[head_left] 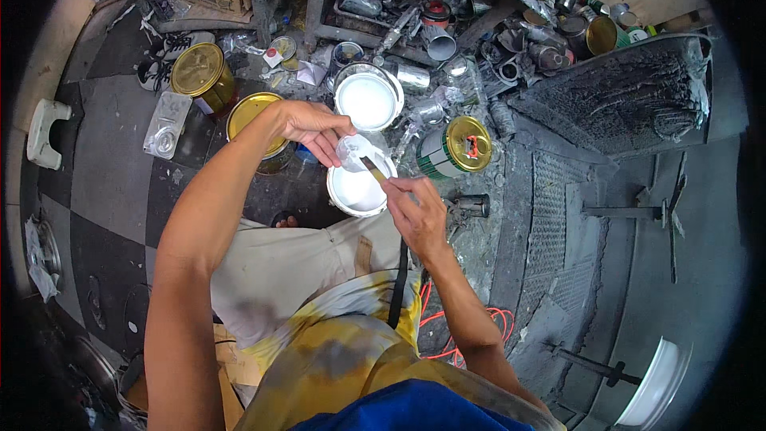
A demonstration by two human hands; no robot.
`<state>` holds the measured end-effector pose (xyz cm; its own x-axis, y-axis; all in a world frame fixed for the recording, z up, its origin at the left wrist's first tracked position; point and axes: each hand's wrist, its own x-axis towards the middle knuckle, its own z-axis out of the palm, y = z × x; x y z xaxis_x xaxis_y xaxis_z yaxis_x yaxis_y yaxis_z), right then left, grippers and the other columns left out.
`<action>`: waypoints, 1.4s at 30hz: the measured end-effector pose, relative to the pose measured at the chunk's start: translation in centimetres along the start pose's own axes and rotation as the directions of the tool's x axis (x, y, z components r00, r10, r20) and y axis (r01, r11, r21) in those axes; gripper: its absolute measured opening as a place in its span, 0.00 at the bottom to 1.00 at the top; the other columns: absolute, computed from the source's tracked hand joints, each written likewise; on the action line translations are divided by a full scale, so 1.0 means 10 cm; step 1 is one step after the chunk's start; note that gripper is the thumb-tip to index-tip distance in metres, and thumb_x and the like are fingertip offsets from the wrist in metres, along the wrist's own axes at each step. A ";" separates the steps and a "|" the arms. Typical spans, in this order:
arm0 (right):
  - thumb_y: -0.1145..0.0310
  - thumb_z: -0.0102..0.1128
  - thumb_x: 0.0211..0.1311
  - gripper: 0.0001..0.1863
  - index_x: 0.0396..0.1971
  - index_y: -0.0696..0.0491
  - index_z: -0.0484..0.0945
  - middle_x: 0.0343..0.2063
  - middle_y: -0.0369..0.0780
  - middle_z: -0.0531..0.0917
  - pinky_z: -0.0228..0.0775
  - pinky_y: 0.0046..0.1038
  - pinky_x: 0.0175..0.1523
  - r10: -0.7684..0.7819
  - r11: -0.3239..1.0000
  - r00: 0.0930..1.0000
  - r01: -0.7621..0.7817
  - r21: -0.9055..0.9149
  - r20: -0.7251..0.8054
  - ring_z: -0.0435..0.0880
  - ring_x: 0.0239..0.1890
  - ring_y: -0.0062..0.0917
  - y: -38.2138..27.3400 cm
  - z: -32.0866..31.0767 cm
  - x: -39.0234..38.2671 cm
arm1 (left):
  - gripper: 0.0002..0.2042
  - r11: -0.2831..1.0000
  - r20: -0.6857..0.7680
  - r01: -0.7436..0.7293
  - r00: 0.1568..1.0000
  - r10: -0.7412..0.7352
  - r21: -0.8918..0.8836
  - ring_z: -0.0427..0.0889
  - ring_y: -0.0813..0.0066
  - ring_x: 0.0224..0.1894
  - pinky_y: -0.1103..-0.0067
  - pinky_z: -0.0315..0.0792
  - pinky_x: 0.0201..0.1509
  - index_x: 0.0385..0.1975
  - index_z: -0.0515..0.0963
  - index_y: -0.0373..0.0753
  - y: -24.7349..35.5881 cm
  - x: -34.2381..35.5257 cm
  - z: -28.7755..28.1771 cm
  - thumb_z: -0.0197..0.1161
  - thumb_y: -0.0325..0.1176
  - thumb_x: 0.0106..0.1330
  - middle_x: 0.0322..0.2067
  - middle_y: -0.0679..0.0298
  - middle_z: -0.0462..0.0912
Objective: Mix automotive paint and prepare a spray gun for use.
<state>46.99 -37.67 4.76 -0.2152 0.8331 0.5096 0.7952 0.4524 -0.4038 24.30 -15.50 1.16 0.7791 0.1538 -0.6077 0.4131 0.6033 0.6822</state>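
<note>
My left hand reaches in from the left, its fingers closed round a small clear plastic cup with white residue on it. The cup is tilted above a white bucket holding white paint. In my right hand is a narrow flat stick, yellowish with a dark end. Its tip points at the cup; whether the two touch, I cannot tell. Just beyond stands a second bucket of white paint.
A green and white can with a gold lid is to the right. Gold-lidded cans stand at the left, near a clear plastic tray. Paint-crusted cans and cups crowd the back rack. An orange cable lies by my right forearm.
</note>
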 end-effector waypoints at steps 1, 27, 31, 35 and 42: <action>0.83 0.72 0.48 0.18 0.42 0.53 0.86 0.37 0.37 0.84 0.77 0.32 0.43 0.000 1.000 1.000 0.000 0.002 0.002 0.83 0.39 0.31 -0.01 -0.02 -0.02 | 0.28 1.000 -0.008 -0.002 1.000 0.002 0.013 0.87 0.50 0.49 0.63 0.85 0.55 0.57 0.73 0.25 0.00 0.00 -0.01 0.64 0.46 0.72 0.51 0.39 0.82; 0.72 0.69 0.65 0.11 0.45 0.59 0.85 0.35 0.37 0.89 0.75 0.20 0.39 0.836 0.026 0.406 -0.700 0.714 0.368 0.83 0.31 0.15 0.37 -0.02 -0.44 | 0.26 0.996 -0.059 -0.041 0.997 0.045 0.075 0.87 0.52 0.51 0.67 0.85 0.56 0.60 0.72 0.29 -0.06 0.07 -0.03 0.67 0.41 0.70 0.55 0.47 0.77; 0.71 0.70 0.64 0.07 0.41 0.56 0.87 0.33 0.36 0.88 0.73 0.20 0.36 0.788 0.329 0.574 -0.697 0.638 0.221 0.82 0.30 0.14 0.32 0.09 -0.42 | 0.26 0.996 -0.106 -0.029 0.994 0.039 0.086 0.87 0.53 0.50 0.68 0.85 0.56 0.60 0.72 0.30 -0.04 0.08 -0.07 0.66 0.42 0.71 0.54 0.49 0.78; 0.73 0.69 0.59 0.07 0.37 0.54 0.89 0.29 0.40 0.86 0.74 0.32 0.40 0.493 0.866 0.868 -0.496 0.064 0.053 0.84 0.33 0.30 0.39 0.45 -0.27 | 0.26 0.996 -0.121 -0.040 0.991 0.050 0.084 0.88 0.54 0.50 0.68 0.85 0.55 0.60 0.73 0.30 -0.05 0.11 -0.06 0.66 0.43 0.70 0.53 0.49 0.78; 0.69 0.66 0.52 0.06 0.28 0.50 0.90 0.30 0.43 0.87 0.75 0.43 0.48 0.286 0.939 0.910 -0.203 -0.278 0.302 0.82 0.38 0.40 0.68 1.06 -0.42 | 0.26 0.992 -0.124 -0.026 0.991 0.041 0.120 0.87 0.54 0.50 0.68 0.85 0.54 0.59 0.73 0.30 -0.02 0.07 0.00 0.67 0.44 0.70 0.53 0.50 0.77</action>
<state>47.27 -34.76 -8.18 -0.1395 0.9830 0.1191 0.9479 0.1674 -0.2711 24.79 -15.52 0.65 0.7311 0.2739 -0.6248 0.4461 0.5011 0.7416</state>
